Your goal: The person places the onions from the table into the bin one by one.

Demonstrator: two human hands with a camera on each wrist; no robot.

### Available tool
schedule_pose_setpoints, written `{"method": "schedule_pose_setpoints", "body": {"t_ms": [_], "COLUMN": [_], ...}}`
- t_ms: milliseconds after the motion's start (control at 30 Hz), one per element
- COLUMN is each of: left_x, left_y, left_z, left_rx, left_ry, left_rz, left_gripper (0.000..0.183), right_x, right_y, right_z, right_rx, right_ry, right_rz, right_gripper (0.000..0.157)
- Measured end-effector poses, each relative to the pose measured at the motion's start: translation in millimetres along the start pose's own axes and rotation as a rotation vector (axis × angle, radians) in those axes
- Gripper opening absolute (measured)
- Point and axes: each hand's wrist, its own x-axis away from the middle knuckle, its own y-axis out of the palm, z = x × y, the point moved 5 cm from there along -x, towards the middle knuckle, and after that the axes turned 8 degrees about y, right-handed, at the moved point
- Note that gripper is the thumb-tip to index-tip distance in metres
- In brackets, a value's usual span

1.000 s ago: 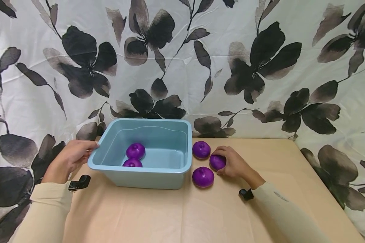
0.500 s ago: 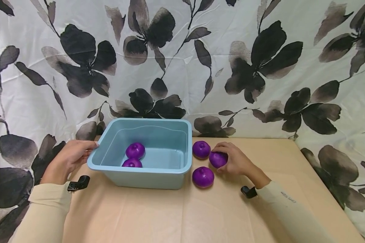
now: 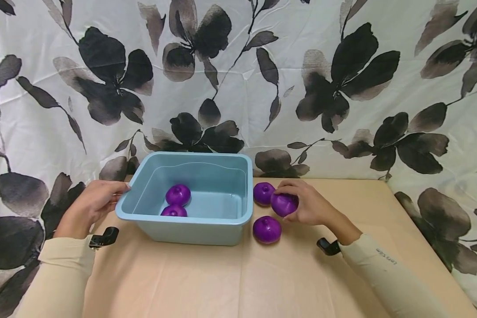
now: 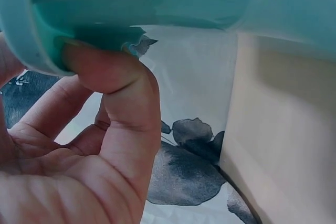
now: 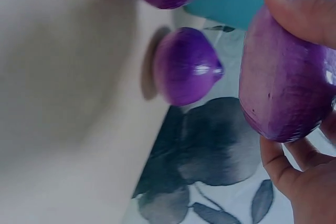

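My left hand [image 3: 88, 205] grips the left rim of a light blue plastic bin [image 3: 191, 233]. In the left wrist view a bent digit hooks under the rim [image 4: 18, 30]. Inside the bin, at its left, sit two shiny purple onions [image 3: 178, 194], the nearer partly hidden by the front wall. My right hand [image 3: 314, 204] holds another purple onion [image 3: 283, 205] between thumb and fingers, raised off the table in the right wrist view. Beside it, right of the bin, two more onions rest on the table: one farther back [image 3: 263, 193] and one nearer [image 3: 267, 229].
The bin stands on a tan-covered table [image 3: 238, 282], near its back edge. A white cloth with dark flowers [image 3: 238, 88] hangs behind the table and along its right side. Small black cameras [image 3: 105, 237] are strapped to both wrists.
My right hand has shifted its grip on the onion and raised it slightly from the table. The left hand stays on the bin's rim, and the bin stays in place.
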Motion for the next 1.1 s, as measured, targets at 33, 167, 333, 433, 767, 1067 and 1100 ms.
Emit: {"method": "schedule_pose_setpoints", "body": {"t_ms": [33, 167, 333, 433, 767, 1067, 1100], "left_x": [0.4, 1.8, 1.4, 1.7, 1.1, 3.3, 3.7], "left_y": [-0.6, -4.0, -5.8, -5.1, -4.5, -2.6, -2.2], "left_z": [-0.2, 0.7, 3.2, 2.2, 5.2, 0.1, -0.7], "left_rx": [-0.003, -0.032, -0.049, -0.039, -0.07, -0.044, -0.046], "left_ry": [-0.002, -0.002, 0.006, -0.005, 0.019, 0.012, 0.01], "left_rz": [0.0, 0.008, 0.006, -0.005, -0.004, -0.006, -0.004], "left_gripper": [0.021, 0.018, 0.014, 0.016, 0.017, 0.019, 0.018], "right_x": [0, -2, -2, -1, -5, -16, -18], "right_y": [-1.3, -9.4, -22.2, -28.2, -41.9, -45.4, -45.3], "right_z": [-2, -15, -30, -39, -68, -94, -97], "right_rx": [-0.004, -0.021, -0.031, -0.029, -0.017, 0.031, 0.038], "right_ry": [0.002, -0.013, -0.052, -0.082, -0.174, -0.31, -0.325], "right_rz": [-0.003, 0.0, 0.028, 0.037, 0.052, 0.06, 0.058], "right_gripper": [0.07, 0.07, 0.071, 0.071, 0.071, 0.071, 0.071]}}
